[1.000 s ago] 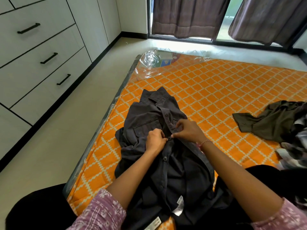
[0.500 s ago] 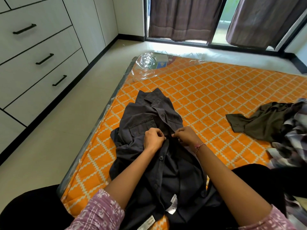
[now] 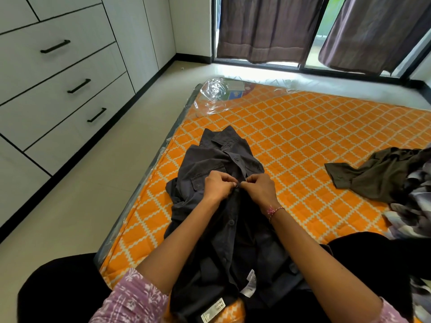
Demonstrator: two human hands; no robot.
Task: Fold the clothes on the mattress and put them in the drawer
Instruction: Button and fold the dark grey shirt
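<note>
A dark grey button-up shirt [image 3: 210, 164] lies front-up on the orange patterned mattress [image 3: 303, 141], collar pointing away from me. My left hand [image 3: 218, 186] pinches the shirt's left placket beside a button. My right hand [image 3: 261, 188] pinches the right placket edge, fingertips meeting the left hand at the button. An olive green garment [image 3: 377, 176] lies crumpled to the right. A grey and white patterned garment [image 3: 417, 206] sits at the right edge. White drawers with black handles [image 3: 79, 86] line the left wall, all closed.
Clear plastic wrap [image 3: 214, 92] is bunched at the mattress's far left corner. Pale tiled floor [image 3: 98, 183] runs between mattress and drawers. Dark curtains [image 3: 268, 26] hang over the glass door at the back. My knees, in black, frame the near edge.
The view has tilted slightly. Both hands stay on the shirt's placket and have shifted a little up toward the collar, still pinching at a button.
</note>
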